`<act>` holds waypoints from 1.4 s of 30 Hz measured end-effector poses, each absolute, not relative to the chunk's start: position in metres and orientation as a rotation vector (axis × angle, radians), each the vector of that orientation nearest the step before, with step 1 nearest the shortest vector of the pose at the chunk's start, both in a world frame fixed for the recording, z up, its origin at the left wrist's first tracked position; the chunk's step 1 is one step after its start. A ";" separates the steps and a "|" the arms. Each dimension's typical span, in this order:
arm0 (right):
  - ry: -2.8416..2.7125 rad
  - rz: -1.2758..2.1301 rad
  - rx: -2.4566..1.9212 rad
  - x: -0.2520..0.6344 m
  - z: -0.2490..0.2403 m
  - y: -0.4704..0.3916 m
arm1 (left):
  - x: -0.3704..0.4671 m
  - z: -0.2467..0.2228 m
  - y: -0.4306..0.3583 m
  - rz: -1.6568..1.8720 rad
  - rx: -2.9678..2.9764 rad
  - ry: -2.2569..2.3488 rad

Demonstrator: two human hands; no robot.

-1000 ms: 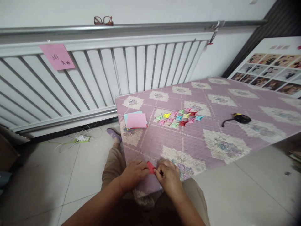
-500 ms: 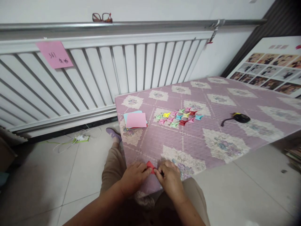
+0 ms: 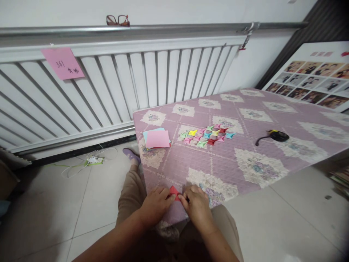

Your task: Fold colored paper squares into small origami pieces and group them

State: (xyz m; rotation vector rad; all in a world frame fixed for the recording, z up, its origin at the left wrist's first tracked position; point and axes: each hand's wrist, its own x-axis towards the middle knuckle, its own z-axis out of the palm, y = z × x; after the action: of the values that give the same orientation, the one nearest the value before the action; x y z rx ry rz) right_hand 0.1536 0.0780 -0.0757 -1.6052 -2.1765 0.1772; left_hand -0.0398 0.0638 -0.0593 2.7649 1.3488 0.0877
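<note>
A small folded piece of red paper [image 3: 173,191] lies at the near edge of the table between my hands. My left hand [image 3: 157,201] grips its left side, thumb on top and fingers curled. On the other side my right hand [image 3: 196,203] pinches the paper's right edge between thumb and curled fingers. Farther back, several small folded paper shapes [image 3: 207,135] in pink, green, yellow, blue and red sit close together in rows. A stack of coloured paper sheets [image 3: 157,139], pink on top, rests near the table's left edge.
A purple flowered cloth covers the table [image 3: 180,165]. Toward the right lies a black object with a thin tail [image 3: 279,136]. Behind the table stands a white radiator [image 3: 122,87] with a pink note [image 3: 63,63]. A power strip [image 3: 94,161] with cables is on the floor at left.
Both hands keep their hold on the red paper in nearly the same place. The view has shifted very slightly; nothing else has visibly moved.
</note>
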 end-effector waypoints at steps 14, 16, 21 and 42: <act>-2.165 0.175 -1.267 0.145 -0.084 0.048 | -0.039 -0.063 0.064 0.132 2.766 1.375; -2.198 0.162 -1.262 0.139 -0.089 0.040 | -0.039 -0.065 0.064 0.157 2.760 1.390; -2.255 0.143 -1.293 0.139 -0.097 0.038 | -0.041 -0.071 0.066 0.206 2.663 1.447; -2.348 0.177 -1.340 0.138 -0.086 0.043 | -0.056 -0.064 0.072 0.388 1.940 1.844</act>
State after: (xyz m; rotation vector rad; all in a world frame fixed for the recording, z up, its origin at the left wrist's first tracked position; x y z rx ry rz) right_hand 0.1379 0.0430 -0.0864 -1.3404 -2.3480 0.1770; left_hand -0.0559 0.0723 -0.0640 1.9396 1.8441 0.3877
